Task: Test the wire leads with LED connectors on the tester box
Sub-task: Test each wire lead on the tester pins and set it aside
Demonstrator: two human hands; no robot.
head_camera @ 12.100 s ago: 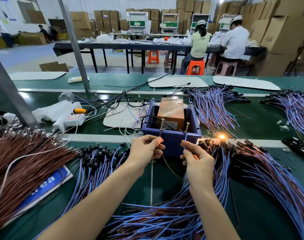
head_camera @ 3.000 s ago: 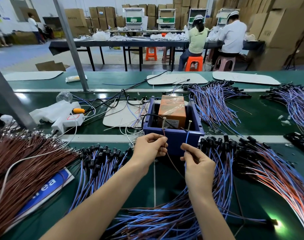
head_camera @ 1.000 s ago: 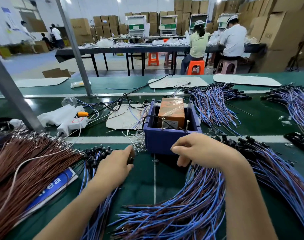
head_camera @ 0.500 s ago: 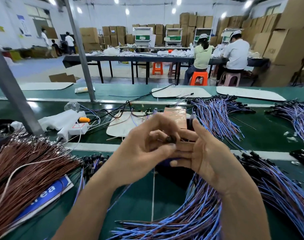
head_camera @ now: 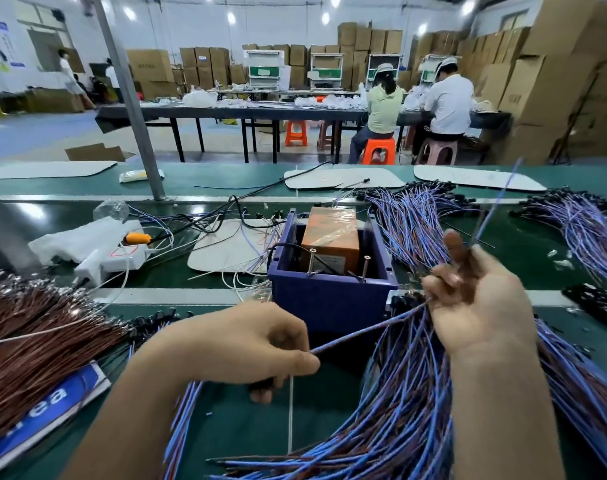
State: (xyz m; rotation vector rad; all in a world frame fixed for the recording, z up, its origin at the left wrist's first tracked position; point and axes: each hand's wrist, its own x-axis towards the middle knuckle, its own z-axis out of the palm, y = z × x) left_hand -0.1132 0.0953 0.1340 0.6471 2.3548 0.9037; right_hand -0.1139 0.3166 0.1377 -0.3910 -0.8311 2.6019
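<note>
The wire lead (head_camera: 367,329) is off the tabletop (head_camera: 239,431), drawn taut between both hands in front of the tester box (head_camera: 329,303) and not touching it. Its long axis runs diagonally, low at the near left and rising to the far right.

The left hand (head_camera: 246,344) pinches the lower end between thumb and forefinger, the other fingers curled under. The right hand (head_camera: 482,299) grips the upper end in curled fingers. A thin blue strand (head_camera: 496,206) rises up and to the right past its fingertips. Whether that strand belongs to the same lead cannot be told.

Half a second ago the hands were joined in front of the box and covered it. They are now well apart, and the box shows its orange block (head_camera: 331,237) and two upright metal posts (head_camera: 312,263).

A dark shape under the left fingers may be the LED connector; it is too hidden to confirm. The right wrist lies over the heap of blue-brown leads (head_camera: 392,431), which is cut off at the frame's lower edge. The brown wire pile (head_camera: 35,341) is cut off at the left edge.
</note>
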